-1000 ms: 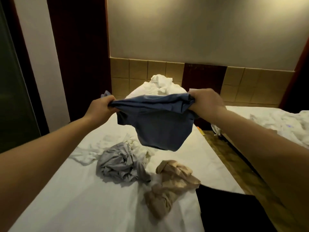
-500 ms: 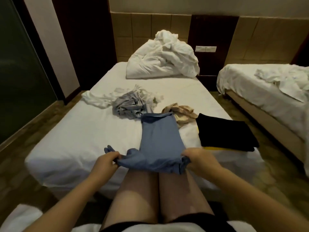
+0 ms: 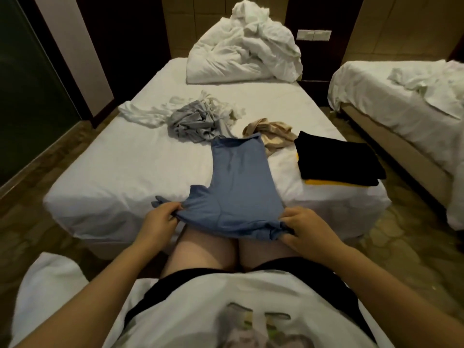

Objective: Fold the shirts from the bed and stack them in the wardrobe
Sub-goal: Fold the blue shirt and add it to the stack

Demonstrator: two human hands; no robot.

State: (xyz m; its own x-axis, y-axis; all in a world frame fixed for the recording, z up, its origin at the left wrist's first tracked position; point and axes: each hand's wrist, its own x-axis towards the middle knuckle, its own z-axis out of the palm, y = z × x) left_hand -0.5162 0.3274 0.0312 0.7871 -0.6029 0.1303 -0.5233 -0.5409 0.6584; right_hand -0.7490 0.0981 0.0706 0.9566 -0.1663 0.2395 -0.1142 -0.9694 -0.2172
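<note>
A blue shirt (image 3: 241, 187) lies stretched lengthwise over the near edge of the white bed (image 3: 125, 172), its near end hanging over my thighs. My left hand (image 3: 160, 218) pinches its near left corner, and my right hand (image 3: 307, 228) grips the bunched near right corner. Beyond it lie a crumpled grey shirt (image 3: 195, 124), a white shirt (image 3: 145, 115) and a beige shirt (image 3: 271, 134). A folded black shirt (image 3: 336, 159) rests on a folded yellow one (image 3: 324, 182) at the bed's right side.
A heap of white bedding (image 3: 246, 49) sits at the head of the bed. A second bed (image 3: 401, 101) with rumpled white sheets stands to the right across a narrow floor gap. Dark panels and a glass door (image 3: 27, 96) line the left.
I lowered the blue shirt from mid-air onto the bed and drew its near end toward my legs. My view tilted down, and the shirt now lies flatter and wider.
</note>
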